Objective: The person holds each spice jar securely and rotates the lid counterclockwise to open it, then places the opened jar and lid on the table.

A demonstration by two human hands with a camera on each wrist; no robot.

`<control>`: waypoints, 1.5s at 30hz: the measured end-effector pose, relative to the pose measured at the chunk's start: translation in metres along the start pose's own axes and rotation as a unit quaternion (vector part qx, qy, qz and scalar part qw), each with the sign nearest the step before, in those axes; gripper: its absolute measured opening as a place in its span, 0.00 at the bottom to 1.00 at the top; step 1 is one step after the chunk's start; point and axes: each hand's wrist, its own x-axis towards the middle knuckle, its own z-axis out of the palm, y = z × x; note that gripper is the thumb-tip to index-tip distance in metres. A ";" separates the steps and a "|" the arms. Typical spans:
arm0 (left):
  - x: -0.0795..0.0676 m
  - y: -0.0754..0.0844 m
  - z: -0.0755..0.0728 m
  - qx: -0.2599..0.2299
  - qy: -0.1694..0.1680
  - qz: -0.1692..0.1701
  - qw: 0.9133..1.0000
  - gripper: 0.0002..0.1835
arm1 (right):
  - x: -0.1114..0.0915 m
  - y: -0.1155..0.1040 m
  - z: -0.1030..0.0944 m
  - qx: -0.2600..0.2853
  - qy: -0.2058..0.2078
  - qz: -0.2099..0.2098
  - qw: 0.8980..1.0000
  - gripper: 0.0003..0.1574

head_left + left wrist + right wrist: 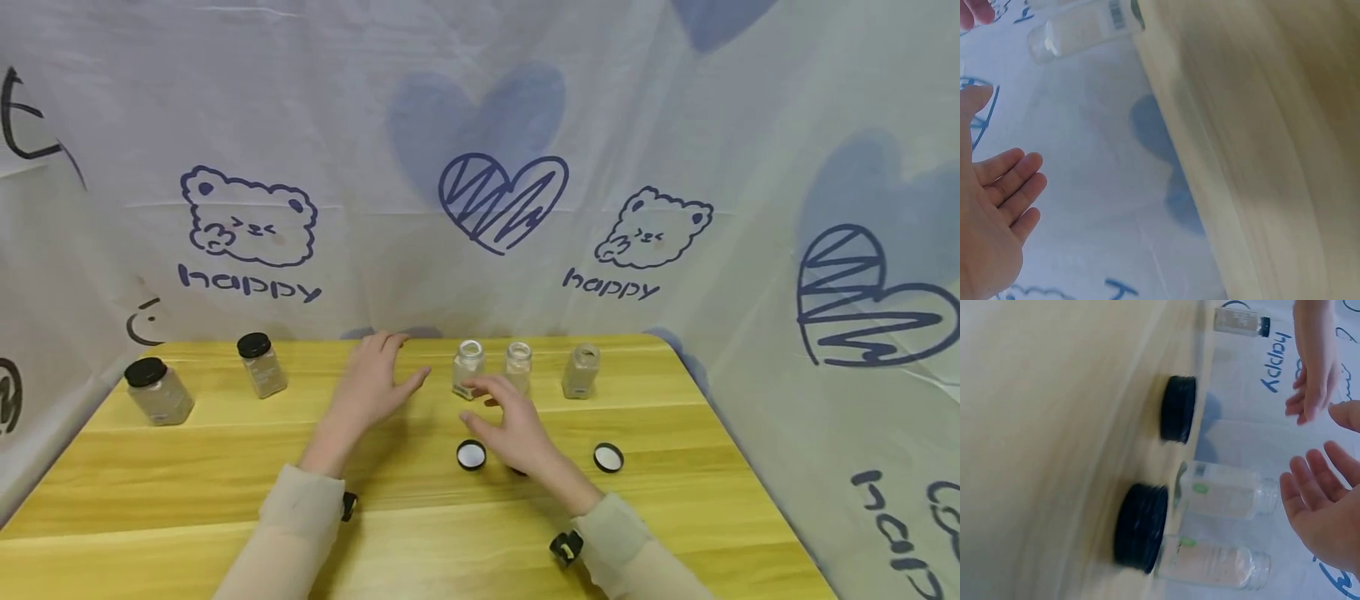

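Observation:
Three uncapped clear glass jars stand at the back: a left one (468,367), a middle one (519,358) and a right one (581,375). My right hand (516,425) hovers in front of the left and middle jars, fingers loosely bent, holding nothing; the right wrist view shows it apart from the glass. Left of these jars is my left hand (371,387), raised with thumb spread and nothing in its grasp. Before the jars lie black lids, a left lid (471,455) and a right lid (608,457) showing white insides. Another lid is mostly hidden beneath my right hand.
Two jars with black lids on, a nearer one (161,398) and a farther one (262,369), stand at the left of the wooden table (420,542). A white printed curtain (360,125) hangs behind the table's back edge and along its sides.

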 end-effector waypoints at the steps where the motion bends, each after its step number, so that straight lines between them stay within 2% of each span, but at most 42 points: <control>1: -0.003 -0.003 -0.003 0.008 0.009 -0.001 1.000 0.37 | 0.002 -0.001 0.001 0.009 0.012 -0.001 1.000 0.26; 7: -0.024 -0.021 -0.022 0.034 0.072 -0.019 0.997 0.37 | 0.013 -0.009 0.007 0.051 0.056 -0.001 0.997 0.25; 13: -0.042 -0.046 -0.048 0.051 0.142 -0.046 0.987 0.36 | 0.032 -0.020 0.017 0.085 0.086 -0.030 0.992 0.24; 16: -0.051 -0.060 -0.061 0.050 0.159 -0.076 0.983 0.37 | 0.044 -0.026 0.024 0.101 0.088 -0.036 0.990 0.25; 19: -0.057 -0.076 -0.072 0.049 0.160 -0.111 0.980 0.37 | 0.055 -0.033 0.032 0.118 0.081 -0.028 0.989 0.26; 23: -0.062 -0.098 -0.083 0.050 0.141 -0.156 0.976 0.39 | 0.070 -0.041 0.044 0.136 0.069 -0.012 0.988 0.28; 29: -0.065 -0.126 -0.089 0.028 0.090 -0.208 0.974 0.46 | 0.096 -0.051 0.063 0.141 0.042 -0.008 0.989 0.29; 35: -0.061 -0.146 -0.085 -0.003 0.033 -0.230 0.973 0.51 | 0.120 -0.053 0.080 0.116 0.021 0.005 0.993 0.28; 45: -0.056 -0.176 -0.080 -0.006 -0.037 -0.238 0.971 0.53 | 0.149 -0.058 0.111 0.072 -0.049 0.001 0.996 0.29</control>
